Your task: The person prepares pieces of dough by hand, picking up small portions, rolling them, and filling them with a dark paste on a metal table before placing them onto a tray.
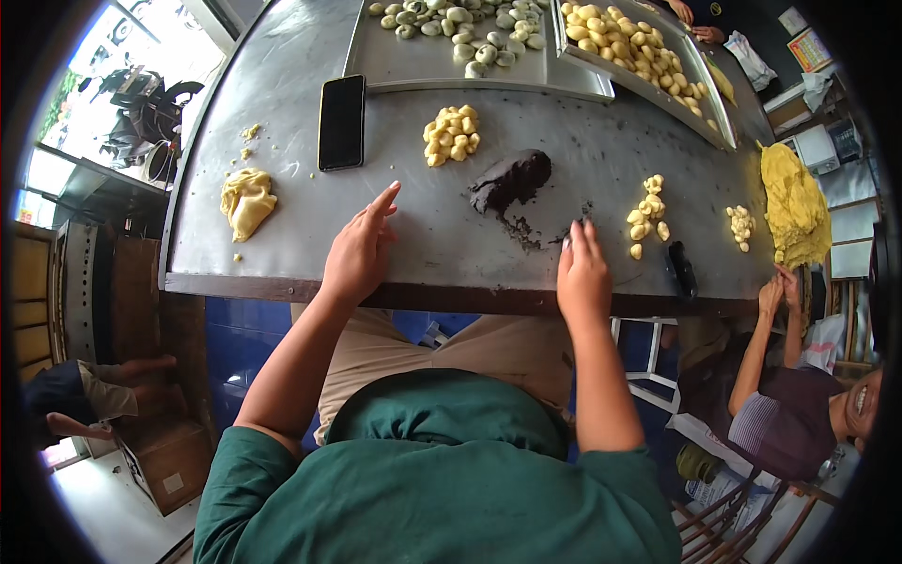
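My left hand (358, 249) is held edge-on above the near part of the metal table (442, 226), its fingers stretched out and nothing in it. Across from it, my right hand (584, 273) has its fingers straight and lying close together, also holding nothing. Its fingertips are by some dark crumbs on the table. Between and beyond the hands lies a lump of blackish paste or dough (512, 180), with loose crumbs (521, 232) trailing off its near side. Behind that is a cluster of small pale yellow dough balls (451, 136).
A black phone (341, 122) and a soft yellow dough lump (248, 205) lie left. Two trays of rounded pieces, one greyish (474, 42), one yellow (639, 52), stand at the back. Right are more small balls (648, 211), a black object (680, 271), a large yellow dough mass (794, 202) and a co-worker (789, 414).
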